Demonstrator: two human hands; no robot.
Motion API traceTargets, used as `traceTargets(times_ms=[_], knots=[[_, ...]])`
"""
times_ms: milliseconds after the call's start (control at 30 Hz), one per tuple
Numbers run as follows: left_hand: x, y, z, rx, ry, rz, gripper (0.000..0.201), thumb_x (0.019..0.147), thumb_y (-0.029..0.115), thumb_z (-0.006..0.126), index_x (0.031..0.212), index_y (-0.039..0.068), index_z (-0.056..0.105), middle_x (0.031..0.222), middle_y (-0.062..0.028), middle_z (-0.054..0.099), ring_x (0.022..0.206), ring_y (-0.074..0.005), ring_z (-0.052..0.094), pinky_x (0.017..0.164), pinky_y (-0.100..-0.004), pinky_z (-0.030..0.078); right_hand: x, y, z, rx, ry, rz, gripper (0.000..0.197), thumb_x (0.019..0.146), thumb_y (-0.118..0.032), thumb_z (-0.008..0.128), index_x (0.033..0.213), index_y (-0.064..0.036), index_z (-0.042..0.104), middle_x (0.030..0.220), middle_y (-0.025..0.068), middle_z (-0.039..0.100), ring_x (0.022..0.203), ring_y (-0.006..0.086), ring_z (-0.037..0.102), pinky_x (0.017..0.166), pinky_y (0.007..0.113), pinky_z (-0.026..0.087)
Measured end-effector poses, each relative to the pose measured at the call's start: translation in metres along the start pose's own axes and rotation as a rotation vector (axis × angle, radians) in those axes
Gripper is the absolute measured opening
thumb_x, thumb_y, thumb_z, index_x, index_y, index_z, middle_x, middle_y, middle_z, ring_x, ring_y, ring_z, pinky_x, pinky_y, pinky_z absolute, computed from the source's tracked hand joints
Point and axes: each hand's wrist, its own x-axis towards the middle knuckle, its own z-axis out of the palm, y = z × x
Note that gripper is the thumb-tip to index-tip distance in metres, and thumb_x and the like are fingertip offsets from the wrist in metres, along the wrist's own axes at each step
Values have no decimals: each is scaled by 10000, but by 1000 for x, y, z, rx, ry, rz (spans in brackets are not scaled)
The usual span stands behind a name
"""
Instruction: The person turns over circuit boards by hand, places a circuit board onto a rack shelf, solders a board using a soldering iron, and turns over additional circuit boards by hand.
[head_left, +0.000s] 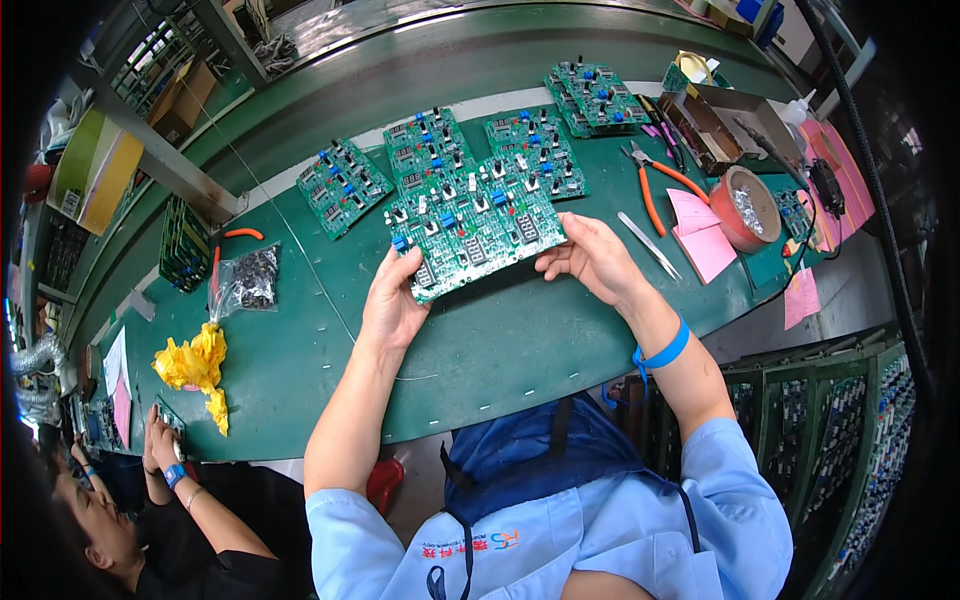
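A green circuit board (455,222) with digit displays, black knobs and blue parts is held up over the bench, tilted toward me. My left hand (392,298) grips its left end, thumb on the top face. At the right end, my right hand (592,258) pinches the corner; some of its fingers are hidden beneath. Behind it lie similar boards: one at the left (343,187), one in the middle (428,143) and one at the right (545,150). Farther back sits a stack of boards (595,97).
Orange-handled pliers (650,195), tweezers (650,247), pink paper (703,240) and a red-rimmed roll (745,205) lie on the right. Leftward are a bag of black parts (250,278), yellow cloth (192,360) and upright boards (186,245). A co-worker's hands (160,445) are at lower left.
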Motion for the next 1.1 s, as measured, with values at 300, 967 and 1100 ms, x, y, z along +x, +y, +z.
traceTargets(times_ms=[300,967,1100], knots=[[0,-2,6,39,12,1,367,769,76,428,1119,32,327,1055,-99,463,948,-190,479,796,-332,412,-2,-4,-2,-4,-48,-29,255,822,-191,385,930,21,475,821,92,541,682,157,536,601,246,439],[0,-4,4,83,-4,11,364,776,114,433,1120,34,344,1059,-73,472,953,-169,480,804,-307,409,0,0,-5,34,-18,-33,269,835,-205,356,902,20,485,799,98,548,672,158,538,590,250,442],[0,-3,5,78,-10,4,362,777,113,435,1119,36,344,1056,-69,474,953,-166,480,807,-306,406,0,0,-5,45,-11,-29,269,835,-208,356,901,19,485,795,97,549,668,160,540,588,254,442]])
